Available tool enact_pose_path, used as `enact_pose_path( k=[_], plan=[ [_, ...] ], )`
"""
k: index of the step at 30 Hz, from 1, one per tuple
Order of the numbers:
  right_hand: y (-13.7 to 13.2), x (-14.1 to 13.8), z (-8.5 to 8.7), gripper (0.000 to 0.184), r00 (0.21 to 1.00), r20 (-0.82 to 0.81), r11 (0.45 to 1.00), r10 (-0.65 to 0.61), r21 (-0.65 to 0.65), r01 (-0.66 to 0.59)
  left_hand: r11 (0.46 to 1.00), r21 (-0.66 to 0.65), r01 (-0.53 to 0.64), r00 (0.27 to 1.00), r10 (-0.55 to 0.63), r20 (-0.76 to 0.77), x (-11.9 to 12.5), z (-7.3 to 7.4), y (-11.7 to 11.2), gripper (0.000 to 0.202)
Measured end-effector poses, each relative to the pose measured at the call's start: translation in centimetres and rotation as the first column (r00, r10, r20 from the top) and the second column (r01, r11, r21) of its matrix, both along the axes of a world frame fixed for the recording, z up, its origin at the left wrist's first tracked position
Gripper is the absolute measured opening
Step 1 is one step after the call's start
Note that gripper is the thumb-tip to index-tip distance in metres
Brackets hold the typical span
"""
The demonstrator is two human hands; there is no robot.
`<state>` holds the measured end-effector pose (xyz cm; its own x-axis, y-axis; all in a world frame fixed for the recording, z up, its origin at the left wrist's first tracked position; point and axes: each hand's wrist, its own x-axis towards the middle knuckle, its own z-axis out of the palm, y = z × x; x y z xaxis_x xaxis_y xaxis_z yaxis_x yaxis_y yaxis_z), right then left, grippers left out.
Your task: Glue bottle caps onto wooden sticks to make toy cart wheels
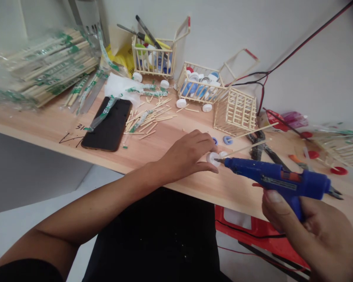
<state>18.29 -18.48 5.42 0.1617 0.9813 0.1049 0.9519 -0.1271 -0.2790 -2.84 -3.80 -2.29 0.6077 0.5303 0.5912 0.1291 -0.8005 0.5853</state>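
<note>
White cap (211, 158) sits at the tip of the left hand (190, 154), pinched between thumb and fingers.

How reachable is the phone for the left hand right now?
Likely yes: the phone lies mostly bare, a wrapper strip across its left side, though the left hand seems to be holding a white cap.

craft workspace | glue gun (261, 172) | stick-built baskets (241, 109) | wrapped sticks (55, 66)
</note>
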Motion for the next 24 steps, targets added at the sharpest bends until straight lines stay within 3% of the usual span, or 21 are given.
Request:
enact_pose_path(
  k=[5, 13, 24],
  plan=[
    [0.3, -1.0, 0.9, 0.057, 1.0, 0.004, 1.0, -0.019, -0.024, 0.019, 1.0, 0.013, 0.008, 1.0, -0.008, 0.021, 0.0, -0.1, 0.0, 0.038],
    [-0.1, 0.3, -0.3, 0.054, 1.0, 0.001, 1.0, 0.004, 0.021, -0.004, 1.0, 0.004, 0.005, 1.0, -0.005, 0.004, 0.0, -0.1, 0.0, 0.039],
    [0.1, -0.6, 0.3, 0.054, 0.999, -0.031, 0.999, -0.029, -0.03, 0.029, 1.0, 0.019, -0.005, 1.0, 0.005, 0.003, 0.0, -0.1, 0.0, 0.038]
  ],
)
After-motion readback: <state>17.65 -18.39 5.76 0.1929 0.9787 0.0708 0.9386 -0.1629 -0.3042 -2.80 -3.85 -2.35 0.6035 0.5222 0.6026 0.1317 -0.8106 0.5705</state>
